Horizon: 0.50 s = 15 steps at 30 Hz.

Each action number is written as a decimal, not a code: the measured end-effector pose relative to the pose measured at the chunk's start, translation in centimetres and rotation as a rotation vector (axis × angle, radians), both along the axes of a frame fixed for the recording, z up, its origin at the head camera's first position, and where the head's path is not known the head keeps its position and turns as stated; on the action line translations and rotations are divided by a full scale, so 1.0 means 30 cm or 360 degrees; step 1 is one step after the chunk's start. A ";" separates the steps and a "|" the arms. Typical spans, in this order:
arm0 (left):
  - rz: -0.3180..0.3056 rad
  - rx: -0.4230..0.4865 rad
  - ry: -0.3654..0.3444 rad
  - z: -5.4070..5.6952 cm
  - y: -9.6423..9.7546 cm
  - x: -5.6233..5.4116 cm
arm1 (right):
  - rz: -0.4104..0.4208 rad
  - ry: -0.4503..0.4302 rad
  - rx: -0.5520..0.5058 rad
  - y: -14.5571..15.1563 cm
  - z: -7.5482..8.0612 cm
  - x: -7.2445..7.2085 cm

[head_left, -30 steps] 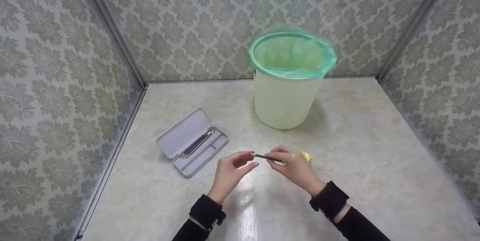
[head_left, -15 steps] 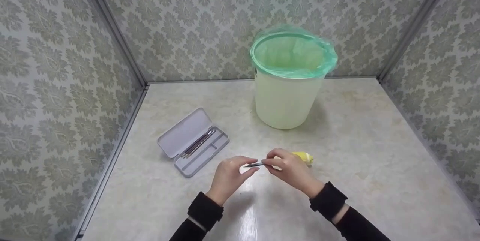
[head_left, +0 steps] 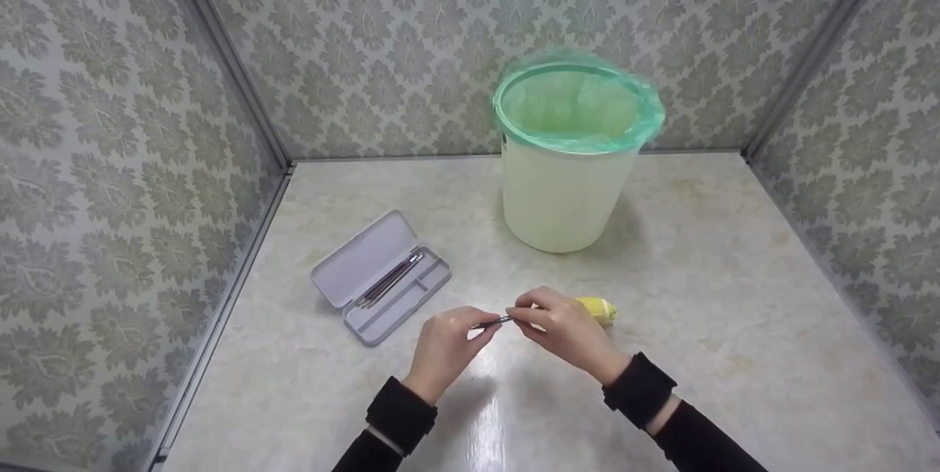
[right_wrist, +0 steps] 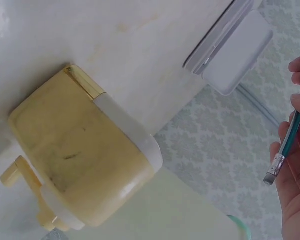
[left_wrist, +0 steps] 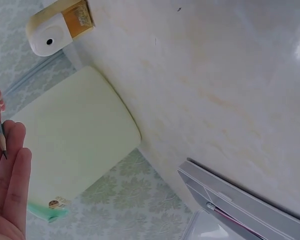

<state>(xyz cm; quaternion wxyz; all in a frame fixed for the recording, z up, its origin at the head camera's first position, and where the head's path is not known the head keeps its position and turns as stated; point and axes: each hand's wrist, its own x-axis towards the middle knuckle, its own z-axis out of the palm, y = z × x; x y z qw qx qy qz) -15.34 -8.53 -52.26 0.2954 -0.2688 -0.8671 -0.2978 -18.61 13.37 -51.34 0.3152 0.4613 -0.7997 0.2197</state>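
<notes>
This looks like a small indoor booth, closer to a set-up work cubicle than a lived-in room. A back wall [head_left: 396,39], a left wall [head_left: 110,186] and a right wall [head_left: 881,149] close in the bench [head_left: 705,266], all papered in the same grey-green leaf pattern. Grey metal strips [head_left: 224,64] run down the corners where the panels meet. The bench has a pale, marbled, shiny top with a bright patch of light on it. A pencil case [head_left: 363,259], a pencil sharpener [right_wrist: 85,145] and a lined bin [head_left: 562,200] standing right on the bench give it a study-desk or office flavour.
</notes>
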 end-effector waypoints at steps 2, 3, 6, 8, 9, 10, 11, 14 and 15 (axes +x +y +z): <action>0.0018 0.0011 0.0003 0.000 -0.008 0.004 | -0.0008 0.0041 0.0001 -0.003 0.003 -0.005; 0.0028 0.0014 0.0003 -0.001 -0.012 0.006 | -0.0014 0.0063 0.0002 -0.003 0.004 -0.008; 0.0068 0.0021 -0.0004 -0.003 -0.025 0.012 | -0.0026 0.0131 0.0022 -0.004 0.006 -0.016; 0.0099 0.0021 -0.0008 -0.007 -0.034 0.016 | -0.0025 0.0171 0.0040 -0.005 0.005 -0.021; 0.0111 0.0023 -0.0011 -0.008 -0.039 0.019 | -0.0021 0.0190 0.0048 -0.005 0.004 -0.024; 0.0118 0.0029 -0.0014 -0.009 -0.043 0.022 | -0.0015 0.0206 0.0055 -0.006 0.003 -0.026; 0.0130 0.0028 -0.0018 -0.009 -0.047 0.025 | -0.0009 0.0219 0.0062 -0.008 0.002 -0.029; 0.0148 0.0039 -0.0046 -0.008 -0.059 0.034 | 0.0017 0.0241 0.0071 -0.017 -0.004 -0.038; 0.0153 0.0040 -0.0055 -0.007 -0.062 0.038 | 0.0028 0.0244 0.0071 -0.021 -0.006 -0.041</action>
